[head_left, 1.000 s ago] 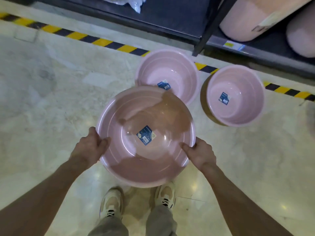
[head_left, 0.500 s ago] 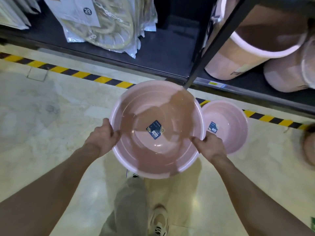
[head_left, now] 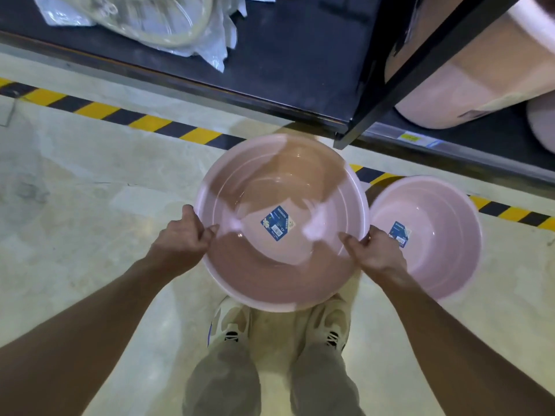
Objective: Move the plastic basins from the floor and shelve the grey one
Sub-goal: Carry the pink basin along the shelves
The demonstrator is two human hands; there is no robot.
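I hold a large pink plastic basin (head_left: pixel 270 265) level in front of me, above my feet. My left hand (head_left: pixel 184 238) grips its left rim and my right hand (head_left: pixel 374 252) grips its right rim. A blue label sits at its bottom. A smaller pink basin (head_left: pixel 441 250) with a blue label stands on the floor to the right, just behind my right hand. The held basin hides whatever lies on the floor under it. No grey basin shows.
A low black shelf (head_left: pixel 285 64) runs across the top, with a black upright post (head_left: pixel 399 76). Plastic-wrapped goods (head_left: pixel 168 25) lie on it at left, large pink tubs (head_left: pixel 468 76) at right. Yellow-black hazard tape (head_left: pixel 126 118) marks the pale floor along the shelf.
I have lifted the large pink basin from near the floor and stepped closer to the shelf. One of the two floor basins is now out of sight behind the held one.
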